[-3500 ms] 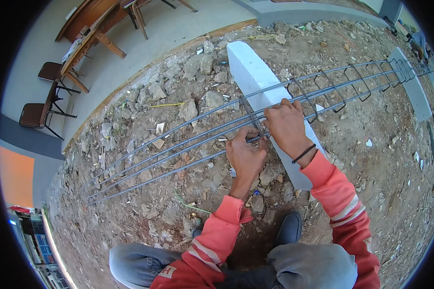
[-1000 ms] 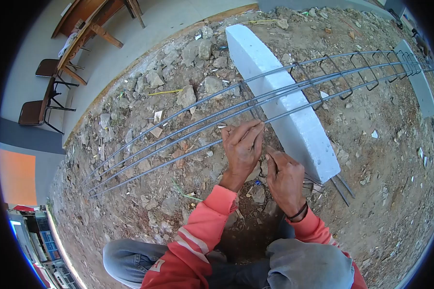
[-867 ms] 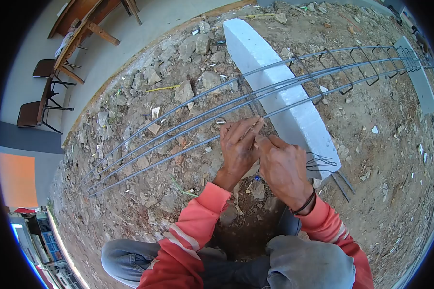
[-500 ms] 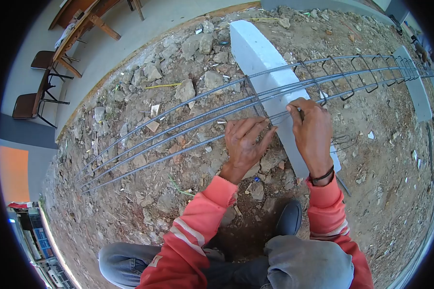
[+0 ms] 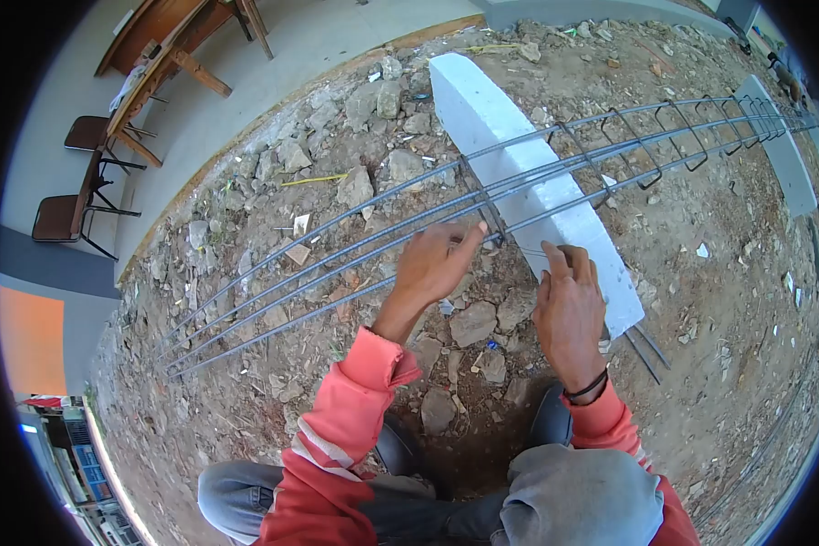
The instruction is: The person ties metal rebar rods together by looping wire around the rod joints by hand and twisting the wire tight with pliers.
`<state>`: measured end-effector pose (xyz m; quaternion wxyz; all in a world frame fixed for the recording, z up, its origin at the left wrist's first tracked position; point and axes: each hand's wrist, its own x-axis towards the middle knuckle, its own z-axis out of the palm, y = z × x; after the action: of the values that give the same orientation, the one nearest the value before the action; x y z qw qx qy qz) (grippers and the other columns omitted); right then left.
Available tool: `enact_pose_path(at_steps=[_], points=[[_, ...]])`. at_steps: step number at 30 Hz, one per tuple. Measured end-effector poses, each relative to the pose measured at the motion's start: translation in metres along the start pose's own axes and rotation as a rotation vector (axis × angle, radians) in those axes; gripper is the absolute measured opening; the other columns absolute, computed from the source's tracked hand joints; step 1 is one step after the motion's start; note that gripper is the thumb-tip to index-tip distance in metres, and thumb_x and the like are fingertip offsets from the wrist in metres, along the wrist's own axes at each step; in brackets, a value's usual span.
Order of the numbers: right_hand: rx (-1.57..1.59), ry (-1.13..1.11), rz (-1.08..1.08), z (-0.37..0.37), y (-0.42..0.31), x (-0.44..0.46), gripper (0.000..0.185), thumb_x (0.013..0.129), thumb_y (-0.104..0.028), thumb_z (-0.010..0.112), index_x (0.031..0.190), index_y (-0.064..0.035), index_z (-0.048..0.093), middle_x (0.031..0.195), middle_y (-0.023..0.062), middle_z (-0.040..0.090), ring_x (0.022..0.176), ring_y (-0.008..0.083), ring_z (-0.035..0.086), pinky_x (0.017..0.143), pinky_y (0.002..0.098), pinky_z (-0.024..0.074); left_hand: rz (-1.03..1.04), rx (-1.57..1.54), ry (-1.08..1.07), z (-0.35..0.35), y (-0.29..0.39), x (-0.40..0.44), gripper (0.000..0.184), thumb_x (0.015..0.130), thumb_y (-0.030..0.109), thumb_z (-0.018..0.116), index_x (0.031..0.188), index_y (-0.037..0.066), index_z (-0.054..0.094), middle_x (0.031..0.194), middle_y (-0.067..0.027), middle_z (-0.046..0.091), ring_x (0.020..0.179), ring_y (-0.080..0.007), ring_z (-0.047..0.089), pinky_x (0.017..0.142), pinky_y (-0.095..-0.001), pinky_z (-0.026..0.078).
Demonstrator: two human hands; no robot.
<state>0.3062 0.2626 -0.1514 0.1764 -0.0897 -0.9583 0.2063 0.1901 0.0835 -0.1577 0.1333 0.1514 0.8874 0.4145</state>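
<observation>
Several long steel bars (image 5: 373, 238) run from lower left to upper right, crossing a white block (image 5: 537, 187). Square wire stirrups (image 5: 642, 155) surround them on the right, and one stirrup (image 5: 482, 193) stands just left of the block. My left hand (image 5: 432, 266) touches the bars at that stirrup's lower corner, fingers bent and pressed together; what they grip is hidden. Over the block's left edge, my right hand (image 5: 569, 305) has its thumb and fingers closed around a thin wire (image 5: 526, 249) that reaches toward the stirrup.
A second pale block (image 5: 778, 150) supports the bars at far right. Stones (image 5: 471, 323) and rubble lie on the soil around my shoes. Two bar ends (image 5: 646, 355) stick out beneath the near block. Chairs (image 5: 56, 218) and wooden tables (image 5: 159, 68) stand at upper left.
My right hand moved from beside my left hand out over the block, then slightly lower. My left hand shifted a little left. The looped wire seen by the block no longer shows.
</observation>
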Motion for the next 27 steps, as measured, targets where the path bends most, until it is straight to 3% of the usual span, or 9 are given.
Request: enact_pose_path(at_steps=[1,2,6,12,14,16,18,22,27], points=[[0.010,-0.001,0.008,-0.003,-0.005,-0.001,0.024,0.087,-0.013,0.066,0.109,-0.0043,0.067,0.106,0.0138,0.064,0.101,0.0355,0.063,0.083,0.0455,0.0512,-0.267,0.038,-0.249,-0.009,0.003,0.011,0.068,0.089,0.067,0.056,0.093,-0.001,0.066,0.094,-0.0215,0.070,0.082,-0.0314,0.069,0.067,-0.0478,0.049],[-0.028,0.037,-0.062,-0.008,-0.013,0.003,0.028,0.086,-0.014,0.068,0.112,-0.0030,0.066,0.110,0.0134,0.063,0.106,0.0344,0.060,0.086,0.0447,0.0496,-0.376,0.156,-0.460,-0.009,0.003,0.026,0.096,0.092,0.079,0.035,0.135,-0.004,0.058,0.122,-0.0258,0.066,0.111,-0.0331,0.065,0.090,-0.0426,0.053],[0.058,-0.016,-0.160,0.001,-0.018,0.020,0.033,0.083,-0.016,0.073,0.112,-0.0022,0.066,0.107,0.0140,0.063,0.103,0.0335,0.061,0.082,0.0425,0.0507,-0.369,-0.281,-0.603,0.006,0.012,0.050,0.094,0.095,0.073,0.040,0.157,0.004,0.026,0.157,-0.0234,0.034,0.130,-0.0377,0.052,0.101,-0.0452,0.051],[0.253,-0.128,0.025,0.004,-0.018,0.019,0.025,0.085,-0.016,0.074,0.105,-0.0022,0.068,0.093,0.0157,0.066,0.086,0.0341,0.067,0.073,0.0422,0.0534,-0.433,-0.273,-0.678,0.016,0.014,0.064,0.092,0.094,0.069,0.049,0.153,0.000,0.033,0.154,-0.0243,0.037,0.117,-0.0348,0.063,0.095,-0.0423,0.056],[0.512,0.138,-0.200,-0.015,-0.006,0.011,0.017,0.089,-0.008,0.067,0.105,-0.0018,0.067,0.097,0.0158,0.068,0.091,0.0336,0.067,0.078,0.0413,0.0536,-0.440,-0.286,-0.687,0.017,0.009,0.068,0.093,0.094,0.069,0.050,0.152,-0.001,0.034,0.153,-0.0253,0.039,0.111,-0.0336,0.066,0.092,-0.0413,0.057],[0.366,0.348,-0.166,-0.058,0.025,-0.004,0.016,0.091,-0.003,0.061,0.106,-0.0023,0.067,0.106,0.0165,0.069,0.093,0.0337,0.068,0.080,0.0397,0.0533,-0.454,-0.317,-0.692,0.018,0.005,0.066,0.094,0.093,0.069,0.052,0.152,-0.002,0.035,0.152,-0.0264,0.040,0.105,-0.0323,0.070,0.089,-0.0402,0.058],[0.277,0.457,0.148,-0.068,0.092,-0.021,0.020,0.093,-0.008,0.061,0.111,-0.0026,0.068,0.111,0.0171,0.068,0.098,0.0354,0.066,0.086,0.0410,0.0516,-0.420,-0.253,-0.645,0.018,0.008,0.064,0.095,0.092,0.070,0.052,0.151,-0.002,0.035,0.146,-0.0292,0.046,0.102,-0.0312,0.071,0.085,-0.0388,0.059],[-0.300,-0.003,0.343,-0.013,0.260,-0.102,0.045,0.095,-0.022,0.065,0.134,-0.0038,0.055,0.134,0.0186,0.057,0.124,0.0380,0.053,0.101,0.0467,0.0424,-0.408,-0.235,-0.598,0.023,0.006,0.066,0.097,0.091,0.072,0.051,0.152,-0.002,0.034,0.147,-0.0299,0.045,0.103,-0.0303,0.071,0.085,-0.0391,0.059],[-0.245,-0.329,0.299,-0.008,0.282,-0.161,0.056,0.091,-0.024,0.069,0.139,-0.0045,0.049,0.131,0.0216,0.053,0.121,0.0410,0.050,0.100,0.0499,0.0403,-0.356,-0.209,-0.675,0.025,-0.004,0.071,0.103,0.089,0.075,0.051,0.151,-0.005,0.035,0.148,-0.0301,0.042,0.103,-0.0305,0.070,0.084,-0.0395,0.059]])
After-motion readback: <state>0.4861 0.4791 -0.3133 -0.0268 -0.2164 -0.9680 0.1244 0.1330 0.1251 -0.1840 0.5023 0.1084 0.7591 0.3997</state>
